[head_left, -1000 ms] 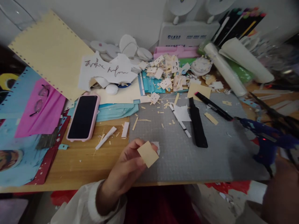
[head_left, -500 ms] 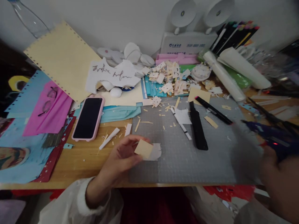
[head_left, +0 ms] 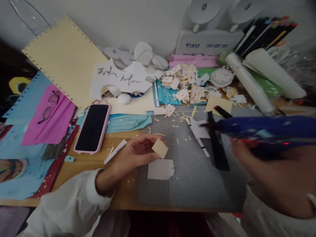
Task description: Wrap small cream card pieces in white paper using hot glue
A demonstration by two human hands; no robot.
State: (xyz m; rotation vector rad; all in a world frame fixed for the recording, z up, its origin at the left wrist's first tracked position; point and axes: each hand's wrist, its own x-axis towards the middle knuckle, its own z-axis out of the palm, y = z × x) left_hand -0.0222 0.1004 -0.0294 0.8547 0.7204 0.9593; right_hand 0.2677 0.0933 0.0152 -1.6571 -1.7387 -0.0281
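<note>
Between the thumb and fingers of my left hand (head_left: 142,151) is a small pale-yellow paper square (head_left: 160,148), one corner turned up. A white piece of paper (head_left: 160,169) lies just below it on the grey cutting mat (head_left: 195,187). My right hand (head_left: 274,171), somewhat blurred, grips a blue glue gun (head_left: 266,130) with a small red light on. Its nozzle points left, over a black pen-shaped case (head_left: 218,151). Beside that case lies a white stick with black bands (head_left: 197,136).
A pink-cased phone (head_left: 92,128) lies on the left. Behind the mat are a heap of small paper cards with drawn faces (head_left: 182,84), white rolls (head_left: 249,82) and a two-headed lamp (head_left: 209,42). Glasses (head_left: 50,105) rest on pink paper. Paper scraps are scattered about.
My right hand has lifted the glue gun from the right side and brought it left over the mat. My left hand has raised the yellow square slightly, clear of the white paper.
</note>
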